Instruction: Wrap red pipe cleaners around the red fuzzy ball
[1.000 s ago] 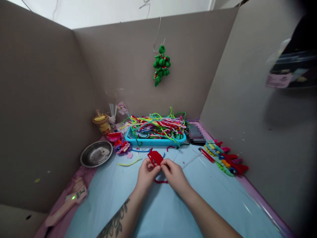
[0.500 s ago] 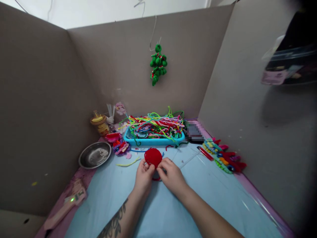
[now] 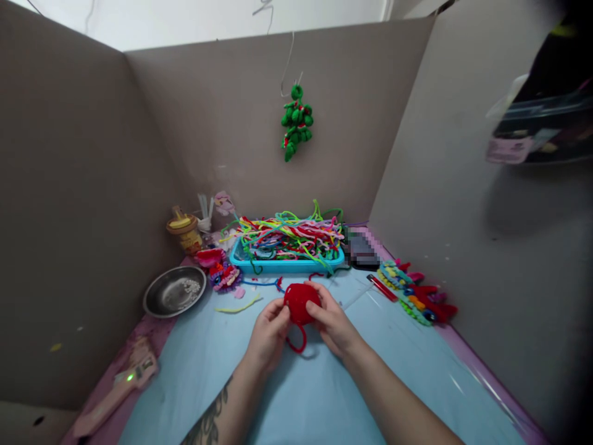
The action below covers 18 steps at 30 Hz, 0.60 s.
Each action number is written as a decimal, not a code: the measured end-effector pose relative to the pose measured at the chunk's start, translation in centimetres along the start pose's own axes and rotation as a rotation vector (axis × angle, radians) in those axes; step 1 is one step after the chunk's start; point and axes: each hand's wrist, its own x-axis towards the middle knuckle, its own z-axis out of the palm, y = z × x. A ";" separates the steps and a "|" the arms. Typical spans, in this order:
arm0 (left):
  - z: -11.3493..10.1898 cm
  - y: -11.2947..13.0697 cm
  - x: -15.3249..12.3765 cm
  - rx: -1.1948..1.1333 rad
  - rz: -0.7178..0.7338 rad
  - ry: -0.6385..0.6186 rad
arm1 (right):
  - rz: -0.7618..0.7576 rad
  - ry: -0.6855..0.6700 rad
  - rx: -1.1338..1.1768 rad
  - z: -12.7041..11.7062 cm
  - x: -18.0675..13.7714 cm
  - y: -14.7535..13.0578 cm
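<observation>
A round red crocheted piece is held up between my two hands over the blue table cover. My left hand pinches its left edge between thumb and fingers. On the other side my right hand grips it, thumb on the front face and fingers behind. A loop of red yarn hangs from its lower edge. Just behind it lies a length of blue yarn with a small red bit at its end. What the back of the red piece looks like is hidden.
A blue tray heaped with colourful yarn stands at the back. To the left are a metal bowl with small white bits and a pink glue gun. A red cutter and colourful crocheted pieces lie right. A green crocheted ornament hangs above.
The red piece has moved slightly right and down and been turned. My right hand has shifted up onto its right side, and the hanging yarn loop now shows more fully.
</observation>
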 end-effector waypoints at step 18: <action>-0.2 0.7 -0.3 -0.062 -0.119 -0.079 | -0.025 -0.185 -0.014 -1.0 0.0 -0.9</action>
